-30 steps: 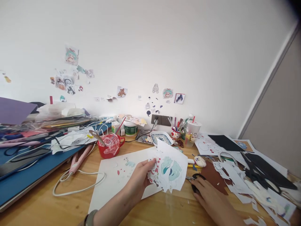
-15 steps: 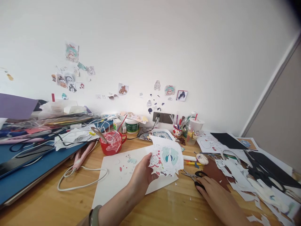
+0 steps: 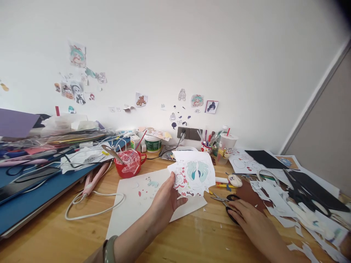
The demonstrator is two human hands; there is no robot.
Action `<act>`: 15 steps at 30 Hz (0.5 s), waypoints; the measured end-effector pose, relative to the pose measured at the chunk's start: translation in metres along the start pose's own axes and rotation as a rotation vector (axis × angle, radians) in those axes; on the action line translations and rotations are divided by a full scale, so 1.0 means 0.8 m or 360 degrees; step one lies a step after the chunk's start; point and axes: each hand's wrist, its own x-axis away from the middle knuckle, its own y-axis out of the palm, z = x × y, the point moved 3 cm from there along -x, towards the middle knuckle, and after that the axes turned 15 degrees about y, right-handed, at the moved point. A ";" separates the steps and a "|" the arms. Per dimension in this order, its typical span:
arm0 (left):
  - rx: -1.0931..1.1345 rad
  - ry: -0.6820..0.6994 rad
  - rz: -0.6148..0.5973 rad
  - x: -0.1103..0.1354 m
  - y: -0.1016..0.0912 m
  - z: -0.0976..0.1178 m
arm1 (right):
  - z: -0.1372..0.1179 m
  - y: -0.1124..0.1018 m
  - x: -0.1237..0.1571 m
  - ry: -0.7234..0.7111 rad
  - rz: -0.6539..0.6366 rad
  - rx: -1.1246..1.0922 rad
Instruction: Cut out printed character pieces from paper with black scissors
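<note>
My left hand [image 3: 167,197] pinches the lower left edge of a white paper sheet [image 3: 194,174], thumb below it. The sheet has teal, red and pink printed shapes and ragged cut edges; it is raised over a larger white sheet [image 3: 126,208] on the table. Small cut-out pieces [image 3: 151,182] in teal and red lie on that larger sheet. At the right, my right hand [image 3: 251,217] has its fingers on the black handles of a pair of scissors [image 3: 225,200]. The scissors lie on the wooden table, blades parted and pointing left.
A red mug [image 3: 128,164] with plastic wrap and a spoon stands at left, near a blue board [image 3: 41,190] heaped with cables. Behind are a pen cup [image 3: 206,147] and a drink cup [image 3: 226,146]. Paper scraps [image 3: 282,199] and black scissors [image 3: 304,193] lie at right.
The view has shifted slightly. My left hand still holds the paper sheet, which is turned a little and tilted flatter. My right hand stays at the scissors with little movement.
</note>
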 end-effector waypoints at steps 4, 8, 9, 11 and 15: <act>-0.0050 0.0034 -0.0014 0.001 0.000 -0.001 | 0.007 0.003 -0.004 0.0005 0.0034 -0.0017; -0.0074 0.0042 0.0018 0.000 -0.002 0.000 | 0.013 0.009 -0.005 -0.0033 -0.0007 0.0000; -0.0078 0.0047 0.0025 0.000 -0.002 0.000 | 0.014 0.010 -0.005 -0.0039 -0.0010 0.0001; -0.0079 0.0060 0.0030 0.000 -0.001 0.001 | 0.018 0.010 -0.006 -0.0040 -0.0005 -0.0001; -0.0078 -0.0015 -0.0019 0.010 0.004 -0.011 | 0.025 0.003 -0.009 0.0021 0.0060 -0.0021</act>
